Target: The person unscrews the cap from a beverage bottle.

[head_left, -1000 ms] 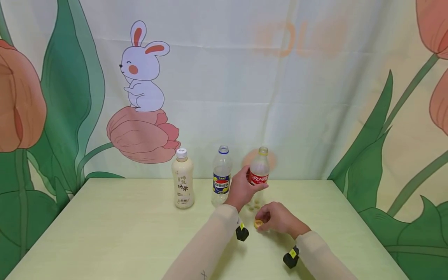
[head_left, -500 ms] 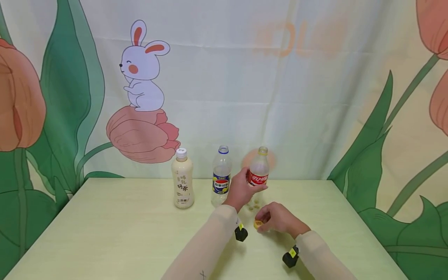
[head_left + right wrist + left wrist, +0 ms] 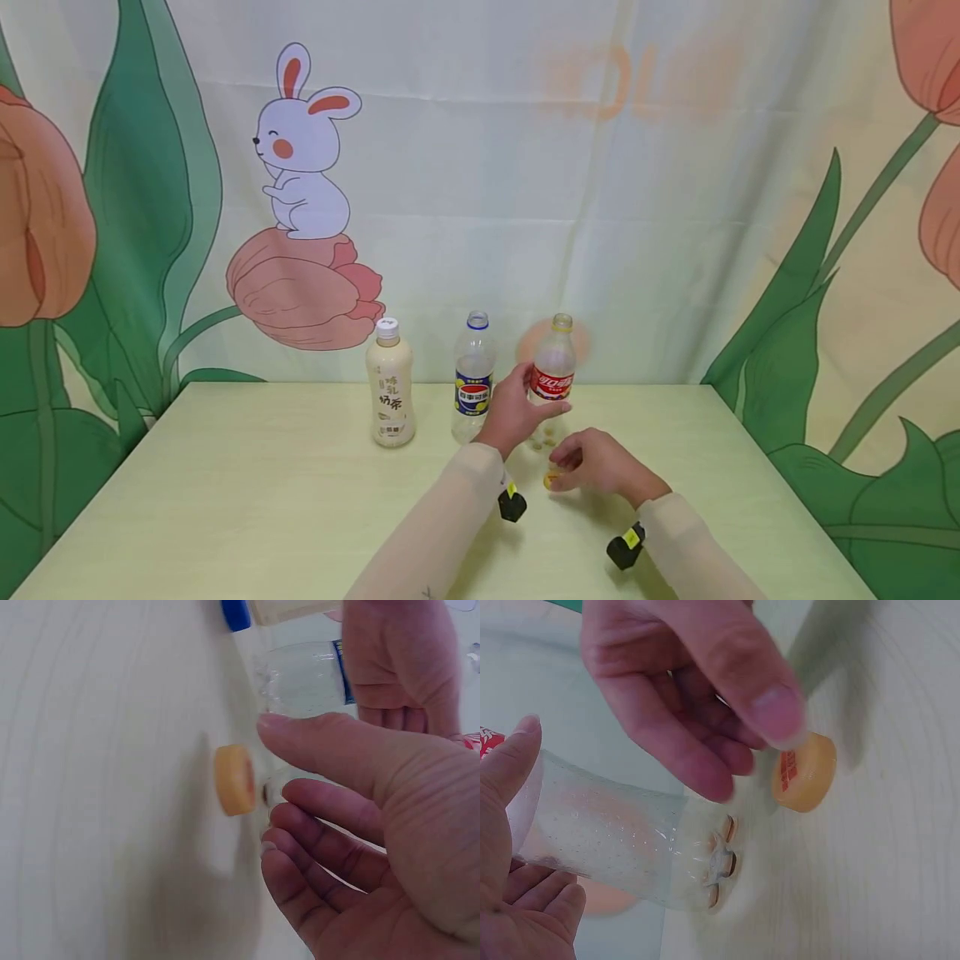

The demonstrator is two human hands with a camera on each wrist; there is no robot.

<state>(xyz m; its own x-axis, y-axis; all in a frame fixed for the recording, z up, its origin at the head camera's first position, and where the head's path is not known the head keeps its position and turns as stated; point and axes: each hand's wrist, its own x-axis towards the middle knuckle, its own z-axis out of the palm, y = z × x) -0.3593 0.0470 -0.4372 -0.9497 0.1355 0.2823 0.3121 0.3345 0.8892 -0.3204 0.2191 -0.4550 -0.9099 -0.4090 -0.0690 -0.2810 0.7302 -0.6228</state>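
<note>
A clear plastic cola bottle [image 3: 555,354] with a red label stands uncapped at the back of the table. My left hand [image 3: 517,410] holds it round the label, thumb on the near side; its ridged foot shows in the left wrist view. In front of that bottle lies a yellow-orange bottle cap [image 3: 810,776], red print on top. My right hand [image 3: 596,462] hovers right beside the cap, with thumb and fingers apart and loosely bent. A gap shows between these fingers and the cap [image 3: 235,780] in the right wrist view.
An uncapped Pepsi bottle [image 3: 474,362] with a blue label stands left of the cola bottle. Farther left is a capped milk-tea bottle [image 3: 391,383]. A blue cap [image 3: 236,613] shows in the right wrist view. A printed curtain [image 3: 450,167] hangs behind the table [image 3: 262,500].
My right fingers have come off the yellow-orange cap and lifted slightly away, leaving it on the table. The cola bottle and left hand have shifted very slightly left.
</note>
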